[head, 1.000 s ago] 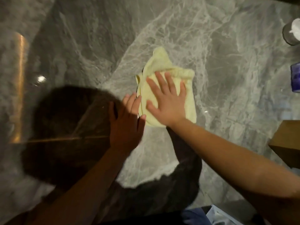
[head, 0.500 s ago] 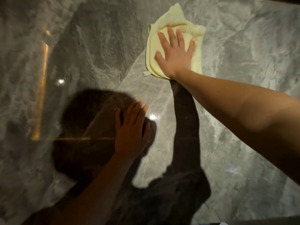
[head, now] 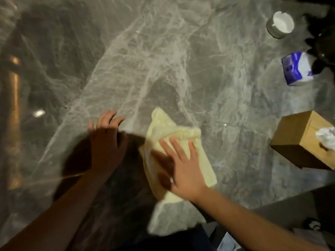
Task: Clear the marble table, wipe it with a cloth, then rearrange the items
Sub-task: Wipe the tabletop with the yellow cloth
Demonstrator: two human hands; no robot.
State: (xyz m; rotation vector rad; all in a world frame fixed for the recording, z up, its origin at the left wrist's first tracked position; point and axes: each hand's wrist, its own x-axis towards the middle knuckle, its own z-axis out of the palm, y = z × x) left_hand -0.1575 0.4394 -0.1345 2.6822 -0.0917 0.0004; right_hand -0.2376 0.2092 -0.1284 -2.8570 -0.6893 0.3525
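Observation:
A pale yellow cloth (head: 163, 129) lies crumpled on the grey marble table (head: 163, 60), near its front edge. My right hand (head: 183, 169) presses flat on the cloth with the fingers spread, covering its lower half. My left hand (head: 107, 145) rests palm down on the bare marble just left of the cloth, fingers apart and holding nothing. Both forearms reach in from the bottom of the view.
A brown cardboard tissue box (head: 302, 140) stands at the right edge. Farther back on the right are a blue and white tissue pack (head: 297, 69), a round white-topped container (head: 280, 24) and a dark object (head: 324, 40). A copper reflection runs down the left side.
My right hand has pulled the cloth back from the far side of the table toward me. My left hand stays flat on the marble. The items on the right have come back into view.

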